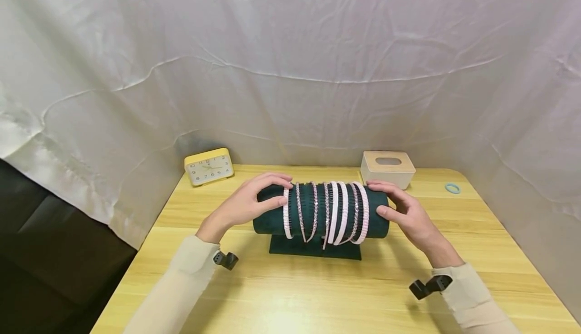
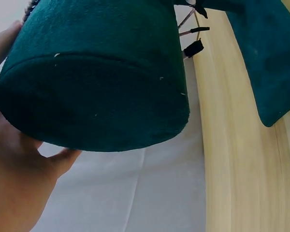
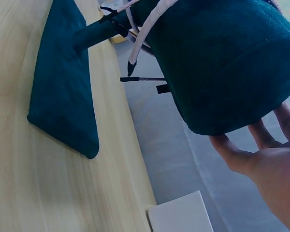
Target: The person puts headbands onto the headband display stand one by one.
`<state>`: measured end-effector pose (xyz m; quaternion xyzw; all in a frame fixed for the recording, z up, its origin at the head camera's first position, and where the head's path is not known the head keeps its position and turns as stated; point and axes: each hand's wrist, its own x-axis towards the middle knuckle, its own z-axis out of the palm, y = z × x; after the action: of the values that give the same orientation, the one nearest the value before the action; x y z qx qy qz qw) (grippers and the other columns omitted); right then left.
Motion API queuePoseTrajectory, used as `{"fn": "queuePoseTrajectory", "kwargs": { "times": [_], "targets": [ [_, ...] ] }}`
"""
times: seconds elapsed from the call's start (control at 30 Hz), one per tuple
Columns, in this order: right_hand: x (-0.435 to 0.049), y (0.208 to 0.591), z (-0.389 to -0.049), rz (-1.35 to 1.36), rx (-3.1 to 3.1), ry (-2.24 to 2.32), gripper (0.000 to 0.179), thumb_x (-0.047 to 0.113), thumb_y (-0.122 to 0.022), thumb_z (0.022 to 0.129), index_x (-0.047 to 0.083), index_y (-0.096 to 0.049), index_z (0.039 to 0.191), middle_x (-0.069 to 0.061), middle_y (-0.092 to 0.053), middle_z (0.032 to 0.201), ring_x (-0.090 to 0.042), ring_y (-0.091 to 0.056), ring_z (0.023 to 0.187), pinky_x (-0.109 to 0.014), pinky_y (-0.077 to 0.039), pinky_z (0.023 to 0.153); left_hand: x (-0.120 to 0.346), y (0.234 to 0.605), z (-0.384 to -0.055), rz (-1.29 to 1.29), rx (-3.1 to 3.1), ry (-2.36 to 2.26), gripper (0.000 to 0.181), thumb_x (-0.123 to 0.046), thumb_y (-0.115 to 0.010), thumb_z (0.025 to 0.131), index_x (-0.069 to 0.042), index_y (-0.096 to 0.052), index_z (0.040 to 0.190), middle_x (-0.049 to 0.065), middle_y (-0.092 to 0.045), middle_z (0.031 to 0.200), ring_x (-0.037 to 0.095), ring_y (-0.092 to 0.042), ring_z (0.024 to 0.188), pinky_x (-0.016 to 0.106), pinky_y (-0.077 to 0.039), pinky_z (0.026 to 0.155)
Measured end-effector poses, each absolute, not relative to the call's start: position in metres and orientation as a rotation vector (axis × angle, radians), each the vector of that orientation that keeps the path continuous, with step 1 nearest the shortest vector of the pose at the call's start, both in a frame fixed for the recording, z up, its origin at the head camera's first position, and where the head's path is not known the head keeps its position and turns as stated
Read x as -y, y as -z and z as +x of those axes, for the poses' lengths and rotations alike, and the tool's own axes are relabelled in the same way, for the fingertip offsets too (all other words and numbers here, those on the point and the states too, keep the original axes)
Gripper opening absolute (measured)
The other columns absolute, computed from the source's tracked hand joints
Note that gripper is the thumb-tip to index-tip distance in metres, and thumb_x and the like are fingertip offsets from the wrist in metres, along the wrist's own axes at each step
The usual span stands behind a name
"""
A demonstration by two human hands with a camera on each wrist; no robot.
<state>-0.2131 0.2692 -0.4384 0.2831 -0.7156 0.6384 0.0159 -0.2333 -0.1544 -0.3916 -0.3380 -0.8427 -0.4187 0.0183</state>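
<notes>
A dark green headband stand (image 1: 265, 223) with a horizontal padded roll on a flat base stands mid-table. Several headbands hang over the roll: a pale one (image 1: 287, 218) at its left end, thin braided ones in the middle, and white and pink ones (image 1: 364, 218) toward the right. My left hand (image 1: 245, 200) holds the roll's left end, thumb and fingertips beside the pale headband. Around the right end curls my right hand (image 1: 410, 218), its thumb on the front. In the right wrist view, fingers (image 3: 232, 154) reach round the roll's end. Neither hand clearly pinches a headband.
A yellow clock (image 1: 209, 167) stands at the back left. Behind the stand's right end is a white tissue box (image 1: 388, 175) with a wooden lid. A light blue ring (image 1: 452, 188) lies farther right. Pale curtains (image 1: 308, 112) hang around the wooden table (image 1: 281, 293).
</notes>
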Motion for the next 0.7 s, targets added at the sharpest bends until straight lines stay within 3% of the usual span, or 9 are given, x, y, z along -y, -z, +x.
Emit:
{"fn": "queuePoseTrajectory", "kwargs": {
  "times": [0.27, 0.5, 0.7],
  "targets": [
    [-0.271, 0.435, -0.212, 0.879, 2.227, -1.982, 0.049, -0.010, -0.058, 0.103, -0.004, -0.055, 0.152, 0.002, -0.053, 0.163, -0.011, -0.043, 0.151, -0.018, -0.047, 0.113, 0.152, 0.393, -0.233, -1.058, 2.611, 1.312, 0.030, -0.035, -0.074, 0.106, -0.035, -0.071, 0.136, -0.010, -0.061, 0.155, 0.017, -0.053, 0.149, 0.054, -0.039, 0.126],
    [-0.272, 0.434, -0.213, 0.913, 2.233, -1.964, 0.048, -0.010, -0.057, 0.104, -0.005, -0.054, 0.152, -0.004, -0.051, 0.165, -0.010, -0.045, 0.151, -0.018, -0.047, 0.113, 0.159, 0.396, -0.231, -1.021, 2.606, 1.327, 0.040, -0.035, -0.070, 0.108, -0.033, -0.065, 0.148, -0.008, -0.059, 0.158, 0.018, -0.051, 0.151, 0.055, -0.038, 0.128],
    [-0.279, 0.431, -0.216, 0.936, 2.187, -1.970, 0.044, -0.009, -0.050, 0.109, -0.009, -0.053, 0.152, -0.001, -0.057, 0.161, -0.010, -0.048, 0.150, -0.018, -0.045, 0.116, 0.176, 0.396, -0.230, -0.929, 2.608, 1.361, 0.039, -0.036, -0.065, 0.111, -0.029, -0.065, 0.150, -0.005, -0.061, 0.156, 0.020, -0.052, 0.151, 0.058, -0.037, 0.127]
  ]
}}
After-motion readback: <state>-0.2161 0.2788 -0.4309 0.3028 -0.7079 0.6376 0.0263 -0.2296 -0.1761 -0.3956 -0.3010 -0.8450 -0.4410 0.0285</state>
